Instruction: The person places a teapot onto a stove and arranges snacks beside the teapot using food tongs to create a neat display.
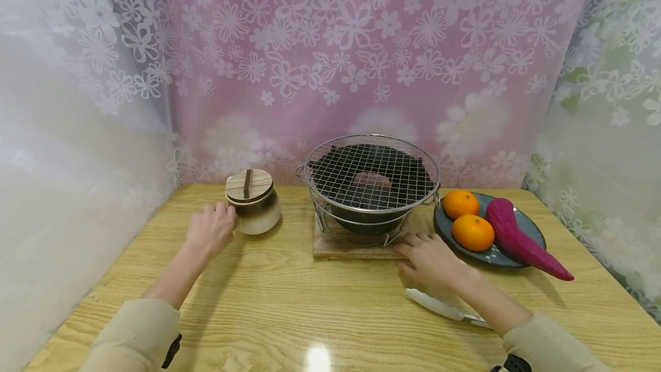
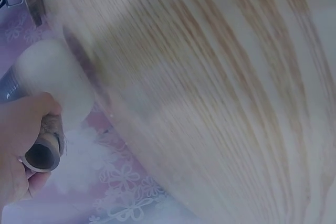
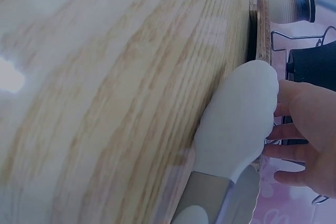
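My left hand (image 1: 212,228) grips the hollow side handle (image 2: 42,156) of a small brown-and-cream ceramic pot (image 1: 256,221), which stands at the left of the table under a wooden lid (image 1: 258,183). At the centre is a black charcoal grill (image 1: 361,224) topped by a round wire mesh (image 1: 373,211), with its wire stand on a wooden board (image 1: 335,250). With fingers spread, my right hand (image 1: 432,256) touches the board's right front corner. White-tipped tongs (image 1: 436,305) lie on the table below that hand, partly hidden by my forearm.
To the right stands a dark plate (image 1: 534,234) with two oranges (image 1: 473,233) and a purple sweet potato (image 1: 516,240), whose tip juts past the front rim. A pink flowered curtain (image 1: 335,62) hangs behind the table (image 1: 289,309).
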Action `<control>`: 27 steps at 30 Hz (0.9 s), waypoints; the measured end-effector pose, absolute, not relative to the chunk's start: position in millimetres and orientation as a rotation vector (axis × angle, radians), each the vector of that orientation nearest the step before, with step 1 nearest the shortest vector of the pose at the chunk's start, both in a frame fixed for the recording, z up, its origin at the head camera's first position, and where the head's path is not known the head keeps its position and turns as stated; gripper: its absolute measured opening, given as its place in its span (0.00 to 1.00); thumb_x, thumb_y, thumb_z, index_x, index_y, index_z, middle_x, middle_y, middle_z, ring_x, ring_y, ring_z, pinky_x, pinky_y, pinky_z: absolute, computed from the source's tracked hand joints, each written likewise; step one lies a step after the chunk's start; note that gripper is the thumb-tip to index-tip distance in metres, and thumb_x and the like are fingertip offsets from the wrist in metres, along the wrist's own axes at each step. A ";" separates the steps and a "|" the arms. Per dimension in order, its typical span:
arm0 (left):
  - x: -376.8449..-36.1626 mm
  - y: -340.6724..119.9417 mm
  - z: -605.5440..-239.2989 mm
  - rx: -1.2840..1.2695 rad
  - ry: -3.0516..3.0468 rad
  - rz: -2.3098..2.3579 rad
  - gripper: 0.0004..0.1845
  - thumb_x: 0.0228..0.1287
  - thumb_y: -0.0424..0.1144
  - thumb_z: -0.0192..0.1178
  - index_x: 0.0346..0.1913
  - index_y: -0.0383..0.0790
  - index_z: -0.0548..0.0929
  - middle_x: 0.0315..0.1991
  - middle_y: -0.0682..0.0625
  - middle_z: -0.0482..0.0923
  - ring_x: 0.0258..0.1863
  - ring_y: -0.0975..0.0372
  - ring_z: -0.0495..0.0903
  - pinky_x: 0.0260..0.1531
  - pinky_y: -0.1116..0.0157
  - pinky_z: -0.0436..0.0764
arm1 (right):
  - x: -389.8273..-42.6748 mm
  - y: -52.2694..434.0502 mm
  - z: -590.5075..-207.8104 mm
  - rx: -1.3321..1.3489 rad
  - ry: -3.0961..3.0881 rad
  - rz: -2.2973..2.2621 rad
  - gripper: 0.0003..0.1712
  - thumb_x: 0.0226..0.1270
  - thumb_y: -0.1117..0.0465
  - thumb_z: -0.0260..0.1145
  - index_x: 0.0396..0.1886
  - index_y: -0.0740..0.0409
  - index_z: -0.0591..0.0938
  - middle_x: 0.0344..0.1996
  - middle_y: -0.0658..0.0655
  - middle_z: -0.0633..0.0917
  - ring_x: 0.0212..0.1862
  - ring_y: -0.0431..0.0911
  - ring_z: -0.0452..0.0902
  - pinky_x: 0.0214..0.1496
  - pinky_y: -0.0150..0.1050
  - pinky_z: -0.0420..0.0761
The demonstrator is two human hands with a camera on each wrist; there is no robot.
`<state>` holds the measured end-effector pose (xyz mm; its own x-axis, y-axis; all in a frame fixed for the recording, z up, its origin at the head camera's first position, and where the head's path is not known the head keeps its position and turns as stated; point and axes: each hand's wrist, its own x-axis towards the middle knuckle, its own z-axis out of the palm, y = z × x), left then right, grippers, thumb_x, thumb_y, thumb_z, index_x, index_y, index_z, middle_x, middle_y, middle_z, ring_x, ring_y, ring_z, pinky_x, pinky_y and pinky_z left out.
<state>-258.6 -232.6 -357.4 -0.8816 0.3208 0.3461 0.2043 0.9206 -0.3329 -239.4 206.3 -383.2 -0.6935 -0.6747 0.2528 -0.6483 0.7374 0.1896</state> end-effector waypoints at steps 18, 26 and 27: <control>-263.6 -220.8 -335.7 -0.327 -2.640 0.471 0.17 0.47 0.38 0.68 0.27 0.33 0.70 0.25 0.43 0.66 0.26 0.50 0.71 0.14 0.58 0.71 | -238.6 206.5 -378.3 1.030 -2.656 -0.090 0.16 0.58 0.54 0.67 0.43 0.57 0.82 0.41 0.56 0.80 0.42 0.55 0.74 0.37 0.48 0.72; -262.4 -215.3 -330.1 -0.316 -2.678 0.468 0.14 0.51 0.37 0.64 0.28 0.31 0.71 0.25 0.42 0.66 0.26 0.50 0.70 0.16 0.58 0.72 | -239.1 206.9 -381.3 1.039 -2.657 -0.083 0.15 0.58 0.55 0.66 0.43 0.57 0.82 0.40 0.56 0.80 0.41 0.54 0.74 0.37 0.49 0.73; -262.2 -215.0 -330.1 -0.316 -2.667 0.462 0.13 0.51 0.36 0.64 0.28 0.31 0.71 0.25 0.42 0.66 0.26 0.50 0.70 0.17 0.58 0.72 | -239.0 206.9 -381.6 1.043 -2.654 -0.082 0.15 0.58 0.55 0.66 0.43 0.57 0.82 0.40 0.56 0.80 0.41 0.54 0.74 0.36 0.48 0.73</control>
<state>-262.2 -215.0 -330.1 -0.8888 0.2857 0.3583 0.1487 0.9194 -0.3642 -239.0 206.9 -381.6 -0.6966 -0.6744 0.2447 -0.6579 0.7365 0.1569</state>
